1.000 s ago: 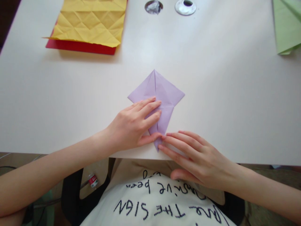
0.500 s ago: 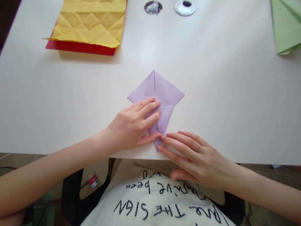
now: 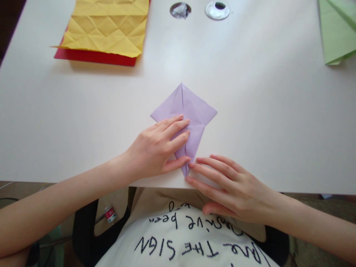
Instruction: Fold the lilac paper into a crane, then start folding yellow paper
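Observation:
A folded sheet of purple origami paper lies on the white table close to its front edge, shaped like a kite with its narrow point toward me. My left hand rests flat over its left half, fingers spread, covering part of the centre crease. The thumb of that hand lies across the narrow lower part. At the lower right edge, my right hand has its fingers stretched out and apart. Two of its fingertips touch the paper near the bottom tip, and its thumb hangs past the table edge.
Creased yellow paper lies on a red sheet at the back left. Light green folded paper is at the back right. A round hole and a silver grommet sit at the back of the white table.
The fingertips of my right hand have slid slightly down along the paper's lower tip, showing more of it. My left hand stays in place.

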`<state>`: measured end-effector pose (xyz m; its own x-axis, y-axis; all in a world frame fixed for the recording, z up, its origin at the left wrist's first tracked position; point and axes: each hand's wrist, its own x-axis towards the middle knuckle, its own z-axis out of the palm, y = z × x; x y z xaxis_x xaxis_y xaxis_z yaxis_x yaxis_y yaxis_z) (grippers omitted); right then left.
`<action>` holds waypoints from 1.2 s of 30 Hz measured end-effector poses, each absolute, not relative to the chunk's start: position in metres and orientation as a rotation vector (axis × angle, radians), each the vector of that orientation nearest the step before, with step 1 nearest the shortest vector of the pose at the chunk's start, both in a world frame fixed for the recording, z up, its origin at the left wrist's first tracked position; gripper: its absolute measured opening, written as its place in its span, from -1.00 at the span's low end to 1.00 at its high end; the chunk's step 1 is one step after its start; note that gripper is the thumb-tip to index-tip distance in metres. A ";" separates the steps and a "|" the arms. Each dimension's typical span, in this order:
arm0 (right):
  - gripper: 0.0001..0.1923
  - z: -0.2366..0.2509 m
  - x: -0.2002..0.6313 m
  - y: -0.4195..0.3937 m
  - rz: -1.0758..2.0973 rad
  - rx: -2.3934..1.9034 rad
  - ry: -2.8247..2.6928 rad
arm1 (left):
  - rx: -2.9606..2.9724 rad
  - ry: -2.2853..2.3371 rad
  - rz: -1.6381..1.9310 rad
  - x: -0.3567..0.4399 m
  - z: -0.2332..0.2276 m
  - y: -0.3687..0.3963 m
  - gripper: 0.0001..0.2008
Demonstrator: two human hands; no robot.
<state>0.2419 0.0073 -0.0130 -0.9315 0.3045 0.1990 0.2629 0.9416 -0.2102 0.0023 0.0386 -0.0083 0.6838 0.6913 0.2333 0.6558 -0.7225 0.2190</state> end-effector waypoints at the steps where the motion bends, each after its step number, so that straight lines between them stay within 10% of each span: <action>1: -0.42 -0.012 0.242 0.008 0.289 -0.425 -2.854 | 2.763 1.115 0.453 0.002 -0.008 0.038 -0.62; 36: -0.72 0.005 0.232 0.065 0.532 -0.753 -2.727 | 2.611 0.980 0.411 -0.009 0.008 0.016 -0.67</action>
<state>0.2321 0.0647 0.0049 -0.8312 0.5350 0.1510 0.4389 0.7983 -0.4123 -0.0091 0.0163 0.0079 0.7232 0.6735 0.1531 0.5810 -0.7131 0.3922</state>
